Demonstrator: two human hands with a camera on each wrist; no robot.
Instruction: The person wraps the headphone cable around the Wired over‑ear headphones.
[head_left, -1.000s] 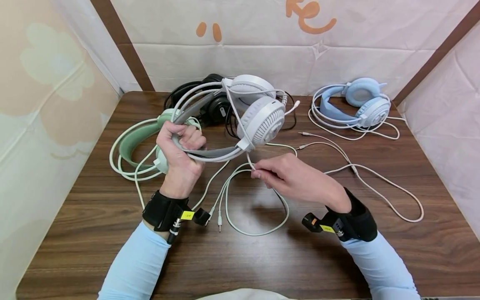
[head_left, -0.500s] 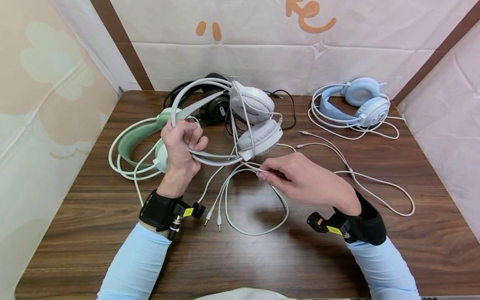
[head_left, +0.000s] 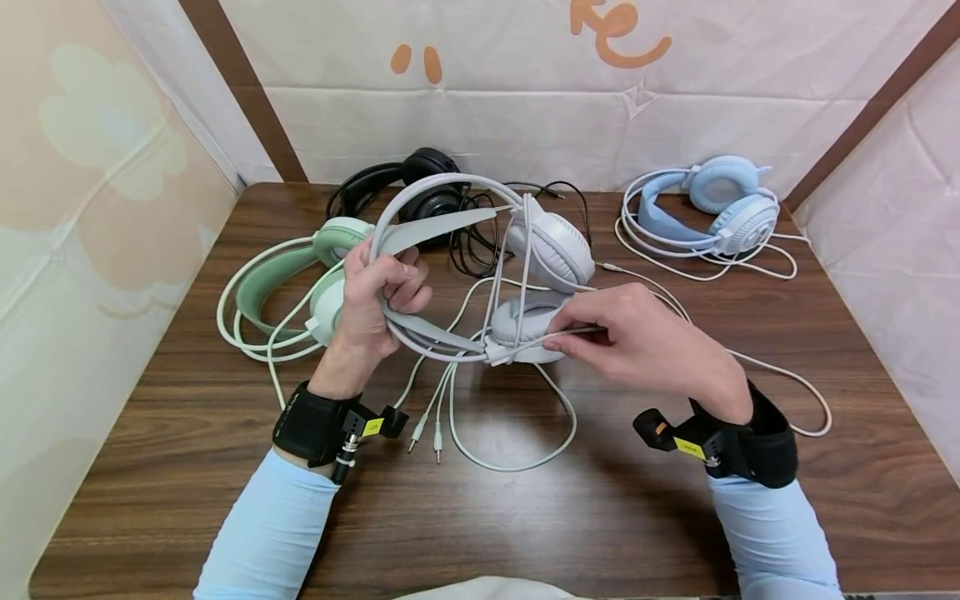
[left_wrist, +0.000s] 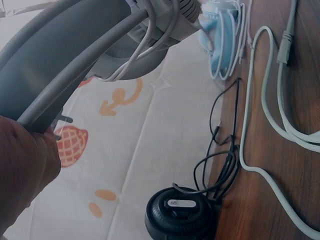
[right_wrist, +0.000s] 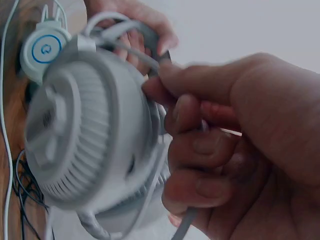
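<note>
My left hand [head_left: 375,300] grips the headband of white over-ear headphones [head_left: 557,250] and holds them above the table. Their ear cups point to the right, with the padded insides partly visible. Strands of the white headphone cable [head_left: 528,271] run across the frame beside the cups. At the lower cup, my right hand [head_left: 637,337] pinches this cable between thumb and index finger. In the right wrist view the outer face of an ear cup [right_wrist: 90,130] fills the left side, somewhat blurred. The remaining right fingers curl in, and cable comes out below them.
Green headphones [head_left: 258,292] lie behind my left hand; their pale cable [head_left: 517,469] loops in the middle with two plugs. Black headphones [head_left: 431,200] sit at the back, light blue ones [head_left: 663,221] at the back right. A white cable loop [head_left: 813,392] trails on the right.
The white headphones have turned and shifted right and down, so the ear pads show more. My right hand has moved right with the cable, which now has strands across the frame.
</note>
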